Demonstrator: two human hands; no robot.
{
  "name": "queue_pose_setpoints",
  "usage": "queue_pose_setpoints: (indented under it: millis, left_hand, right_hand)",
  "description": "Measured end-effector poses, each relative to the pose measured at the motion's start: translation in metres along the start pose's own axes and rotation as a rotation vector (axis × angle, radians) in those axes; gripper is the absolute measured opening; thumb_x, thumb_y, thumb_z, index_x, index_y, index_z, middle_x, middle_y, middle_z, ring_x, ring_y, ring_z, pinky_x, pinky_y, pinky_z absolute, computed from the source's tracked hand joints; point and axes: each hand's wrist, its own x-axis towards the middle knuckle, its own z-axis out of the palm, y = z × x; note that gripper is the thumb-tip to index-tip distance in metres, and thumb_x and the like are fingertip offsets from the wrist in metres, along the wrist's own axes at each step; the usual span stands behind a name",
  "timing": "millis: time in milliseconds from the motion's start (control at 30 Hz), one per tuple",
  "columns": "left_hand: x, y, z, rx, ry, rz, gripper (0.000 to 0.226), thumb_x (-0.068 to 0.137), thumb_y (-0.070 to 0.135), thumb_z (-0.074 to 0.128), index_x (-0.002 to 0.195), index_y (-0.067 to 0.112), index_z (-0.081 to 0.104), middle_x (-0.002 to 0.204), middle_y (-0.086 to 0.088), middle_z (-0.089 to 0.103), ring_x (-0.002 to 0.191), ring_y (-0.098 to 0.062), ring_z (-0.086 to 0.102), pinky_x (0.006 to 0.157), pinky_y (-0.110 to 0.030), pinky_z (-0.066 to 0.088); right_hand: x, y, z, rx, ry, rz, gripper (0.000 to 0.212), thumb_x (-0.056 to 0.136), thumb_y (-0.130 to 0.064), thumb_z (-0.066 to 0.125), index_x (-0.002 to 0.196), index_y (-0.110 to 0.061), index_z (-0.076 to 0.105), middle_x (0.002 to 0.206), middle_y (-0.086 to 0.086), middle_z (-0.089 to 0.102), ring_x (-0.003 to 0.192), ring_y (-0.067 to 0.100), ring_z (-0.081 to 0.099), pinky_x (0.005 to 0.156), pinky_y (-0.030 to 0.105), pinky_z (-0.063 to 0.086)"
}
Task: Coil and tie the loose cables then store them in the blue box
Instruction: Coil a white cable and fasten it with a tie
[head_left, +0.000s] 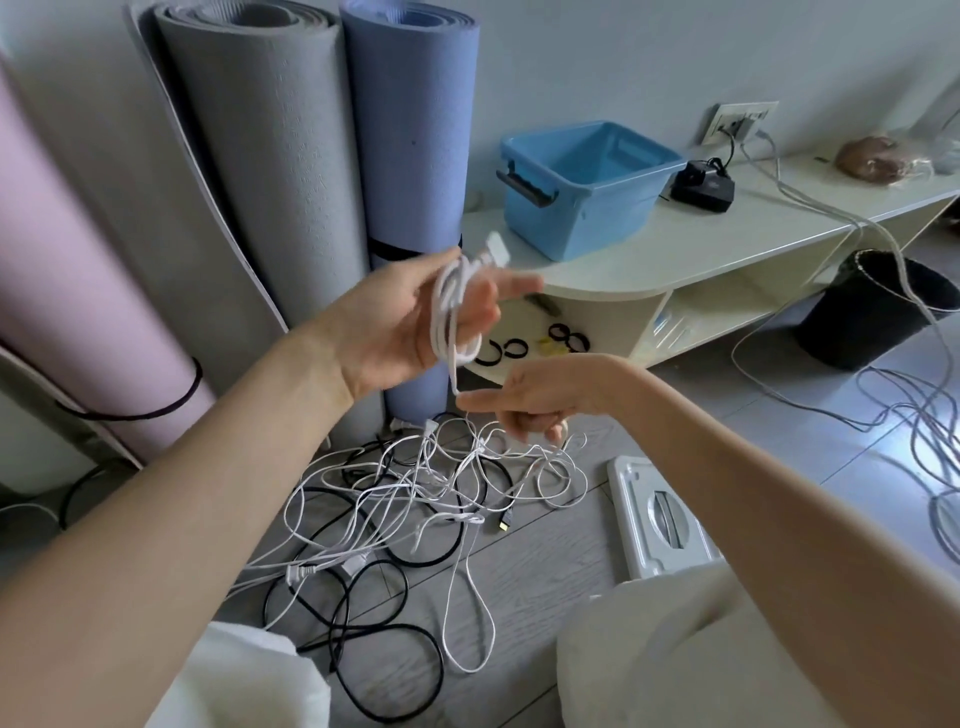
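My left hand (410, 322) is raised and holds a white cable (453, 312) looped in a few turns around its fingers, the white plug end sticking up near the thumb. Just below, my right hand (530, 402) pinches the same cable's loose strand, which runs down to a tangled pile of white and black cables (415, 509) on the floor. The blue box (582, 187) stands open on the low cream shelf, behind and to the right of my hands. Black ties (535, 343) lie on the shelf's lower level.
Rolled mats (260, 156) in pink, grey and blue lean on the wall at left. A black charger (702, 183) sits beside the box. A black bin (872, 312) and more grey cords (914, 410) are at right. A white lid (660, 519) lies on the floor.
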Motion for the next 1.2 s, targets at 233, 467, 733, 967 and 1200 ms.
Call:
queue_pose_setpoints:
  millis: [233, 467, 733, 967, 1200]
  left_hand:
    - [-0.013, -0.033, -0.019, 0.479, -0.320, -0.592, 0.056, 0.095, 0.036, 0.034, 0.133, -0.004, 0.043, 0.132, -0.015, 0.055, 0.112, -0.032, 0.060, 0.095, -0.037, 0.050]
    - [-0.007, -0.027, -0.042, 0.531, 0.146, -0.517, 0.046, 0.092, 0.034, 0.043, 0.115, -0.005, 0.053, 0.119, -0.021, 0.062, 0.093, -0.032, 0.067, 0.086, -0.039, 0.052]
    - [-0.001, 0.002, -0.051, 0.275, 0.402, -0.122, 0.038, 0.099, 0.017, 0.024, 0.103, -0.010, 0.050, 0.102, -0.022, 0.061, 0.070, -0.026, 0.071, 0.084, -0.040, 0.048]
    - [0.007, 0.015, -0.052, -0.012, 0.393, 0.173, 0.044, 0.099, 0.016, 0.019, 0.085, -0.006, 0.055, 0.081, -0.018, 0.071, 0.077, -0.023, 0.072, 0.086, -0.046, 0.042]
    - [0.014, 0.009, -0.039, -0.292, 0.401, 0.276, 0.041, 0.100, 0.013, 0.024, 0.077, 0.000, 0.055, 0.049, 0.001, 0.053, 0.037, -0.006, 0.047, 0.061, -0.026, 0.055]
  right_hand:
    - [-0.003, 0.015, -0.021, 0.010, 0.449, -0.092, 0.050, 0.078, -0.019, 0.073, 0.046, -0.018, 0.035, 0.040, -0.007, 0.030, 0.038, 0.007, 0.024, 0.046, 0.022, 0.021]
    - [-0.020, 0.021, -0.049, 0.473, 0.736, -0.235, 0.051, 0.087, -0.033, 0.063, 0.047, -0.019, 0.034, 0.049, 0.000, 0.024, 0.043, 0.013, 0.018, 0.047, 0.022, 0.019]
    - [-0.027, 0.012, -0.049, 0.824, 0.406, -0.500, 0.031, 0.094, -0.013, 0.039, 0.079, -0.005, 0.065, 0.045, -0.006, 0.030, 0.037, 0.005, 0.018, 0.042, 0.024, 0.005]
    - [-0.028, 0.018, -0.033, 0.625, 0.040, -0.437, 0.026, 0.097, -0.009, 0.038, 0.107, -0.004, 0.061, 0.048, -0.007, 0.045, 0.033, 0.001, 0.021, 0.039, 0.019, 0.009]
    - [-0.008, 0.008, -0.001, 0.308, -0.044, -0.210, 0.041, 0.101, -0.032, 0.034, 0.081, -0.008, 0.060, 0.049, 0.003, 0.055, 0.030, 0.006, 0.025, 0.034, 0.015, 0.021]
